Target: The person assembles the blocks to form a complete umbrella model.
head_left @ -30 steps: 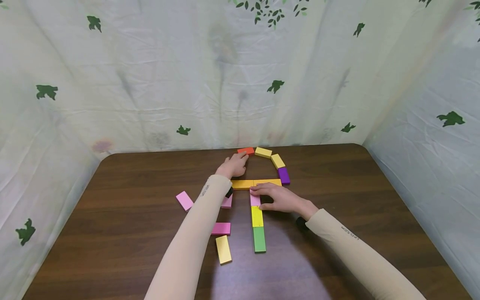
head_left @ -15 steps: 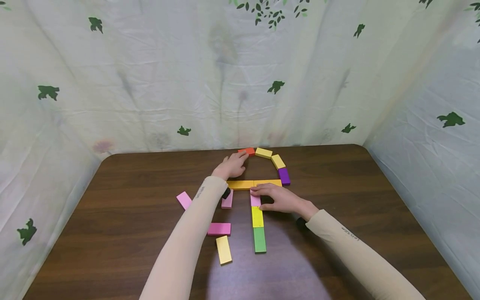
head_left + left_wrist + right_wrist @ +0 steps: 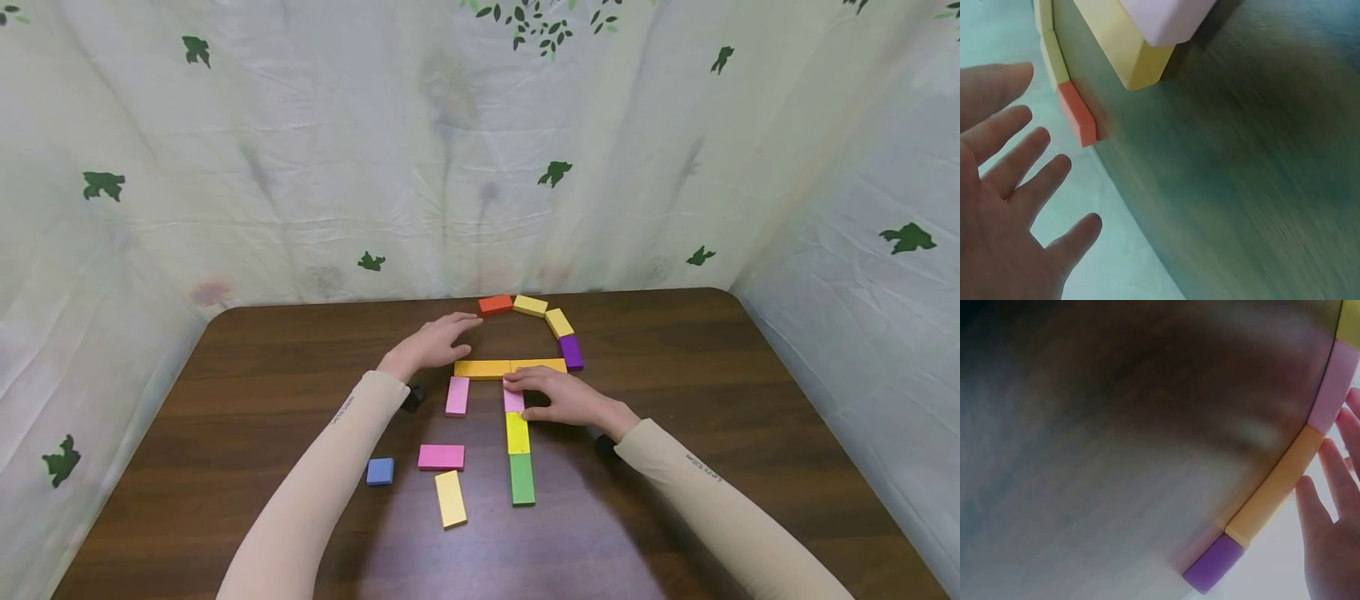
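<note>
My left hand hovers with fingers spread, holding nothing, just left of the red block. In the left wrist view, the same hand stands apart from the red block. My right hand rests its fingers by a light pink block, below the orange blocks. Under that pink block, a yellow block and a green block continue the line. Pale yellow blocks and a purple block curve down from the red one.
Another light pink block lies below the orange row's left end. Nearer me are a darker pink block, a pale yellow block and a blue block. A white curtain hangs behind the brown table.
My left hand has left the red block and drawn back to the left. Its forearm now uncovers the blue block and hides the leftmost pink one. My right hand stays put.
</note>
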Demonstrator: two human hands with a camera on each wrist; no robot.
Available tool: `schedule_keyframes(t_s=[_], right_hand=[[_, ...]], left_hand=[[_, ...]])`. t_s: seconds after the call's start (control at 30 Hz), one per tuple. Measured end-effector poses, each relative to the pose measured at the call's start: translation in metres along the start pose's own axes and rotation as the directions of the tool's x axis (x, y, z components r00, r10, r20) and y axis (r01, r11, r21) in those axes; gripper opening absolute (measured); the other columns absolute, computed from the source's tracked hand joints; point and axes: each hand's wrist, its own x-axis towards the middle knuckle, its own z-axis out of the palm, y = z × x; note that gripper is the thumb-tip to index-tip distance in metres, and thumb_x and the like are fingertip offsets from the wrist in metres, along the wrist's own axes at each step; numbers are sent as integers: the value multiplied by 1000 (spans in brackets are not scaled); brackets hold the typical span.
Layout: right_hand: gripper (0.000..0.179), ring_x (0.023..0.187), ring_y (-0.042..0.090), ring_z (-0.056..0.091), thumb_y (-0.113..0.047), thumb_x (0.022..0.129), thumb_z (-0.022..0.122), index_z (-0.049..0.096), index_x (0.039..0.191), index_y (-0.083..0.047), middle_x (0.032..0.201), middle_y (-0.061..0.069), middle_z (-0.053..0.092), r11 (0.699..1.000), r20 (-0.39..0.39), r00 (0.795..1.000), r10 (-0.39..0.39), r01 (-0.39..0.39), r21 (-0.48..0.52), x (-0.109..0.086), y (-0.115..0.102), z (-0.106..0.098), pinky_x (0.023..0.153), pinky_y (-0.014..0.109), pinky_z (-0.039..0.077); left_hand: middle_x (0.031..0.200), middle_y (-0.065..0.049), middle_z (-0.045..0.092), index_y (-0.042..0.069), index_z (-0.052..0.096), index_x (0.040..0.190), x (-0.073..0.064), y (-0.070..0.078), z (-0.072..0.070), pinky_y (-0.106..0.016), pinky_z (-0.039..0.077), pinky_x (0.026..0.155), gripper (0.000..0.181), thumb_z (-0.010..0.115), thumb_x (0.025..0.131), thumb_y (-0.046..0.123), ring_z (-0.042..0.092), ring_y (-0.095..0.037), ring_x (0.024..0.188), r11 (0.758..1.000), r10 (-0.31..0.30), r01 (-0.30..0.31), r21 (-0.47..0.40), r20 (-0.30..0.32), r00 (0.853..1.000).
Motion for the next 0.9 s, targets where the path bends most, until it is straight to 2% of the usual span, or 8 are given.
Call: schedule_keyframes(t_s=[0.3,0.47,0.73,0.9], right_hand=[[54,134,25,37,-27,89,68,53,137,-6,141,8,49,1000,3,1000,7,-7,-4,0,0,0,109,43,29],[54,134,25,37,-27,90,68,52,137,-6,141,7,49,1000,2,1000,2,-2,-3,0,0,1,109,43,29],[54,134,26,38,-27,90,68,53,137,-5,141,9,49,1000,-10,1000,-11,11,-13,0,1,1,108,43,30],[54,133,28,38,-26,89,68,53,137,-5,140,10,50,1000,-17,1000,-25,25,-19,0,0,0,108,44,30]], left_hand=[[148,-14,37,5,44,143,-34,5,4,-54,29,106,52,58,94,17,33,-32,135,990,136,-136,-22,10,991],[148,-11,37,7,46,142,-51,5,13,-56,28,105,51,58,95,20,34,-31,135,988,152,-150,-38,29,988],[144,-11,43,6,53,137,-76,5,24,-58,29,104,51,66,90,18,34,-35,133,975,218,-218,46,13,976],[143,-6,47,10,51,139,-86,3,33,-62,23,104,54,68,89,21,29,-35,137,976,208,-210,59,37,977]])
